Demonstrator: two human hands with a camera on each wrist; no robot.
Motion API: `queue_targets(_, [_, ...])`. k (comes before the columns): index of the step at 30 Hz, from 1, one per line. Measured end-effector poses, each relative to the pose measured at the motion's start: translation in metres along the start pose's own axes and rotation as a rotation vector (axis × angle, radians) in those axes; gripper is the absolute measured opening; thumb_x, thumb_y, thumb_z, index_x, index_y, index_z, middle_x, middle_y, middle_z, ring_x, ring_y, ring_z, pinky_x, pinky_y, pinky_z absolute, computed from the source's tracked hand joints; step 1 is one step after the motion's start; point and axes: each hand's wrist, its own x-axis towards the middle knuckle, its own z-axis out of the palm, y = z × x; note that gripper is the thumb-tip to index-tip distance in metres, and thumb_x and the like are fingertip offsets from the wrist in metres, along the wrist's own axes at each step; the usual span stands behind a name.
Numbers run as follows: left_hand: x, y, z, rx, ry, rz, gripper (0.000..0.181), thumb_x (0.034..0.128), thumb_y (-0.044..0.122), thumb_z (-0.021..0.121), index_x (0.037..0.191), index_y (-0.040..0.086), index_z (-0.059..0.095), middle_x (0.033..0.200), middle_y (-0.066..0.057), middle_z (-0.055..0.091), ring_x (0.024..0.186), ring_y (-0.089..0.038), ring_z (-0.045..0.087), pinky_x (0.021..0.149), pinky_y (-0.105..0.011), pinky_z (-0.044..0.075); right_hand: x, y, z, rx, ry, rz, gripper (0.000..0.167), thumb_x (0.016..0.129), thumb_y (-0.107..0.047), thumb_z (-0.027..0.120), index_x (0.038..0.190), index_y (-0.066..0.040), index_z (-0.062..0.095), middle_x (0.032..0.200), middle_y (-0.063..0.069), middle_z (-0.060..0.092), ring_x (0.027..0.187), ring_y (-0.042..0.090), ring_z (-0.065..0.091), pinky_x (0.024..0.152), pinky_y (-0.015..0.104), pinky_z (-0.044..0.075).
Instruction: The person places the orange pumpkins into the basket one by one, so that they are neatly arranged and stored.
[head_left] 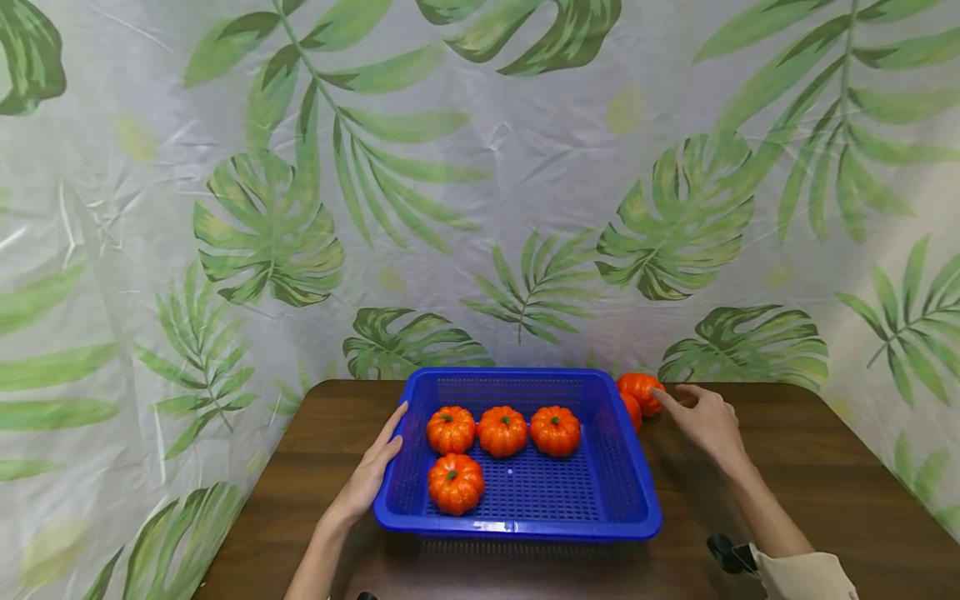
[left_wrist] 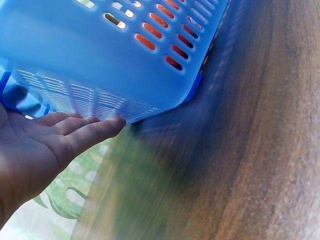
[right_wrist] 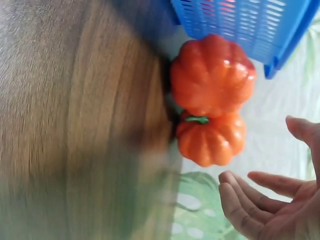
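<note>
While long axis of basket (head_left: 517,529) runs crosswise, left grip (head_left: 369,473), right grip (head_left: 708,423) spread.

Soft light, partly blurry wrist views

You can read no text, label, brand, number or sign in your head view or in either wrist view
</note>
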Motion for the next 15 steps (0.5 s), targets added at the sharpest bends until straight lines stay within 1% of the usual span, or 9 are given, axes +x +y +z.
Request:
queue_targets(4, [0.0, 0.002, 0.001, -0.012, 0.003, -0.01, 0.058, 0.1147, 0.027, 0.027, 0.168, 0.016, 0.009, 0.174, -0.018, 0.01, 0.153, -0.044, 0.024, 0.105, -0.02, 0.042, 0.008, 0.002, 0.008, -0.011, 0.003, 0.075, 0.084, 0.098, -0.066, 0.053, 0.136, 0.008, 0.061, 0.135, 0.034, 0.062, 0.119, 0.058, 0.057, 0.093, 0.064, 0.047])
queue_targets(7, [0.0, 0.003, 0.002, -0.025, 0.004, -0.019, 0.057, 0.1146, 0.026, 0.027, 0.168, 0.017, 0.009, 0.174, -0.018, 0.01, 0.152, -0.045, 0.025, 0.104, -0.021, 0.043, 0.015, 0.002, 0.012, -0.03, 0.0, 0.138, 0.087, 0.097, -0.07, 0.051, 0.134, 0.008, 0.063, 0.138, 0.035, 0.058, 0.118, 0.059, 0.057, 0.088, 0.062, 0.05])
queue_targets(8, [0.0, 0.003, 0.002, -0.03, 0.005, -0.022, 0.057, 0.1146, 0.026, 0.027, 0.168, 0.017, 0.01, 0.174, -0.018, 0.01, 0.152, -0.044, 0.025, 0.104, -0.022, 0.043, 0.018, 0.002, 0.013, -0.034, -0.003, 0.152, 0.087, 0.096, -0.071, 0.05, 0.131, 0.007, 0.065, 0.136, 0.035, 0.06, 0.115, 0.058, 0.059, 0.083, 0.06, 0.051])
queue_targets(10, [0.0, 0.003, 0.003, -0.036, 0.002, -0.025, 0.057, 0.1147, 0.026, 0.027, 0.168, 0.018, 0.009, 0.174, -0.018, 0.01, 0.152, -0.044, 0.025, 0.103, -0.021, 0.044, 0.023, 0.001, 0.015, -0.045, -0.006, 0.171, 0.085, 0.094, -0.074, 0.05, 0.12, 0.004, 0.072, 0.129, 0.035, 0.064, 0.106, 0.056, 0.063, 0.073, 0.054, 0.053])
queue_targets(12, [0.0, 0.003, 0.002, -0.038, 0.004, -0.026, 0.057, 0.1147, 0.026, 0.027, 0.168, 0.018, 0.01, 0.174, -0.018, 0.01, 0.152, -0.045, 0.026, 0.103, -0.021, 0.044, 0.029, -0.002, 0.017, -0.059, -0.017, 0.186, 0.085, 0.092, -0.077, 0.05, 0.104, 0.003, 0.076, 0.118, 0.035, 0.069, 0.096, 0.052, 0.067, 0.064, 0.048, 0.052])
queue_targets(14, [0.0, 0.003, 0.002, -0.037, 0.007, -0.027, 0.056, 0.1147, 0.025, 0.027, 0.168, 0.019, 0.01, 0.174, -0.017, 0.01, 0.151, -0.044, 0.026, 0.103, -0.021, 0.044, 0.034, -0.004, 0.019, -0.071, -0.043, 0.206, 0.089, 0.09, -0.08, 0.049, 0.093, 0.005, 0.073, 0.109, 0.036, 0.07, 0.089, 0.049, 0.068, 0.059, 0.044, 0.049])
queue_targets(15, [0.0, 0.003, 0.002, -0.035, 0.005, -0.027, 0.056, 0.1147, 0.025, 0.027, 0.168, 0.019, 0.01, 0.174, -0.017, 0.01, 0.151, -0.045, 0.027, 0.103, -0.022, 0.045, 0.037, -0.006, 0.02, -0.081, -0.055, 0.22, 0.092, 0.089, -0.082, 0.049, 0.093, 0.007, 0.072, 0.109, 0.038, 0.069, 0.088, 0.049, 0.068, 0.058, 0.043, 0.05])
